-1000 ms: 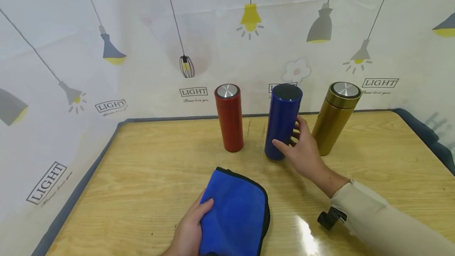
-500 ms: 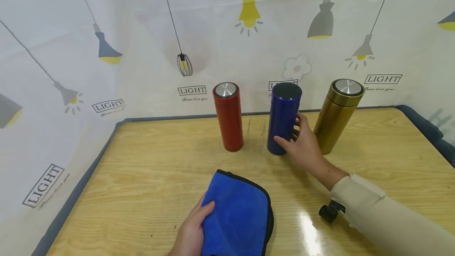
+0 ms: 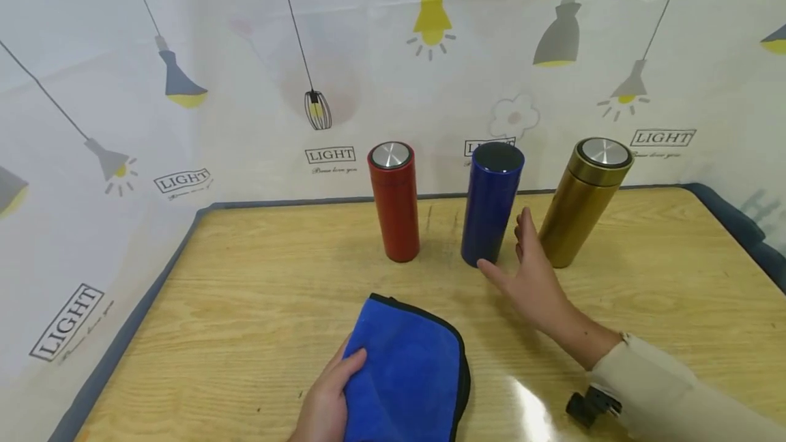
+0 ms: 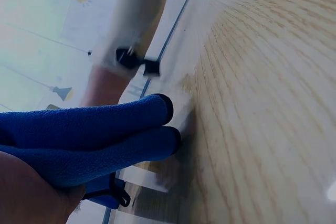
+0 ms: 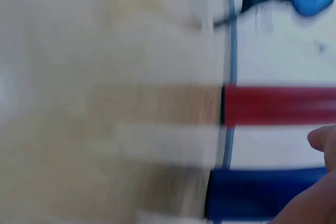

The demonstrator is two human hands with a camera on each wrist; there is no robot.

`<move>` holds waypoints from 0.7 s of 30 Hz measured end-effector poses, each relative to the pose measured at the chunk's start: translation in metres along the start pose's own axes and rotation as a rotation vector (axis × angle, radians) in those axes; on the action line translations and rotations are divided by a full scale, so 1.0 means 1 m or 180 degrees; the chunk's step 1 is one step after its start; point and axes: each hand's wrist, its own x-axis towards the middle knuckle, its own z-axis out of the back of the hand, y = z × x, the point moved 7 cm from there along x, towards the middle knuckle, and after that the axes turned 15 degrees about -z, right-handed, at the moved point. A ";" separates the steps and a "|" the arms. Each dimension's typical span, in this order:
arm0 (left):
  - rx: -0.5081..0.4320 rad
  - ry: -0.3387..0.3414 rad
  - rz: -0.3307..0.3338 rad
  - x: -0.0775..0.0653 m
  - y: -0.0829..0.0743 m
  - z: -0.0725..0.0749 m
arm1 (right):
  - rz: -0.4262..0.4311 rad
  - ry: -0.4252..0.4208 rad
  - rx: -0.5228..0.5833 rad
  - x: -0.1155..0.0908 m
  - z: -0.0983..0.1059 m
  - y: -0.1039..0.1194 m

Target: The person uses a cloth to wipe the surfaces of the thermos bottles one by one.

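My left hand (image 3: 325,398) grips a folded blue cloth (image 3: 405,374) with black edging, thumb on top, low in the head view. In the left wrist view the thick folds of the cloth (image 4: 89,129) show side-on. A dark blue thermos flask (image 3: 490,213) stands upright on the table, middle of a row of three. Just to its right is my right hand (image 3: 533,285), thumb and fingers spread apart, holding nothing. The thumb tip overlaps the flask's base in the head view. The right wrist view shows the blue flask (image 5: 252,195) beside the right hand (image 5: 315,198).
On the left of the row stands a red thermos flask (image 3: 396,213) with a silver lid top. A gold flask (image 3: 580,210) is at the right, close behind the right hand's fingers. Wood-grain table (image 3: 245,305) runs back to a lamp-printed cloth backdrop (image 3: 258,87).
The blue flask shifted slightly back in the first half second. My right hand has since let go of it and drawn away to the right and nearer. My left hand still holds the cloth.
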 end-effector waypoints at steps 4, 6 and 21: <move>0.0163 -0.0144 -0.0084 -0.001 0.000 0.008 | 0.0359 0.0038 -0.0031 -0.038 -0.008 0.008; 0.0202 -0.0200 -0.0110 -0.001 0.000 0.011 | 0.0591 0.0163 -0.0034 -0.048 -0.016 0.016; -0.0099 -0.0256 0.0065 -0.017 -0.004 0.015 | -0.0084 0.0802 -0.0122 0.042 -0.077 0.057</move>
